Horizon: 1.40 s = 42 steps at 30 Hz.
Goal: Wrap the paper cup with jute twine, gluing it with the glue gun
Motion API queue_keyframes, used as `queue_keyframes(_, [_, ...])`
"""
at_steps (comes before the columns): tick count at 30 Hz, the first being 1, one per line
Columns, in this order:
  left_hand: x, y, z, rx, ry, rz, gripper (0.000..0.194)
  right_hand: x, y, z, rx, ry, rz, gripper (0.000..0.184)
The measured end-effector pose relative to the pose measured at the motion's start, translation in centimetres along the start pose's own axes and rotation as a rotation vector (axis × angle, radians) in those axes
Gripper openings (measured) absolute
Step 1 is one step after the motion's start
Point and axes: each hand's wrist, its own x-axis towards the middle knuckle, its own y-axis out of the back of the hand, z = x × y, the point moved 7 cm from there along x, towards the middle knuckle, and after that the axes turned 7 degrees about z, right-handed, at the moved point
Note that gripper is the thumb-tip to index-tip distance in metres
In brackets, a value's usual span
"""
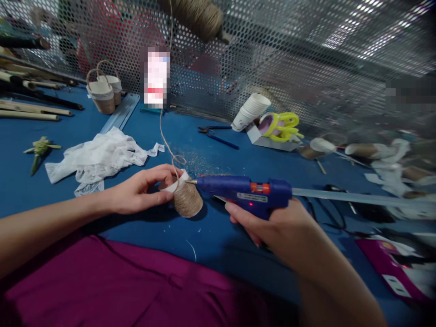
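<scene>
My left hand pinches the white rim of a small paper cup wrapped in brown twine, which lies tilted just above or on the blue table. A loose strand of twine runs from the cup up toward a large spool. In my right hand is a blue hot glue gun, its metal nozzle at the cup's rim near the wrapped twine. A long clear glue stick sticks out of the gun's back, and a small red light glows on its side.
White lace lies on the left beside bamboo sticks. Two finished-looking baskets stand behind it. Blue-handled pliers, stacked paper cups and a box with yellow scissors sit toward the perforated metal panel.
</scene>
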Motion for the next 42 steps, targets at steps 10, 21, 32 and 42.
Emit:
queue_keyframes(10, [-0.2, 0.2, -0.3, 0.022, 0.011, -0.002, 0.010, -1.0, -0.8, -1.3, -0.028, 0.142, -0.084, 0.031])
queue_keyframes(21, [-0.2, 0.2, -0.4, 0.007, 0.008, 0.006, 0.010, -0.6, -0.9, -0.7, -0.014, 0.020, -0.072, 0.026])
queue_keyframes(32, [-0.1, 0.0, 0.0, -0.023, -0.015, 0.005, 0.010, 0.5, -0.5, 1.6, -0.073, -0.283, -0.084, 0.037])
queue_keyframes(42, [-0.2, 0.0, -0.1, -0.027, -0.012, 0.012, 0.011, 1.0, -1.0, 1.2, 0.045, -0.208, -0.106, 0.031])
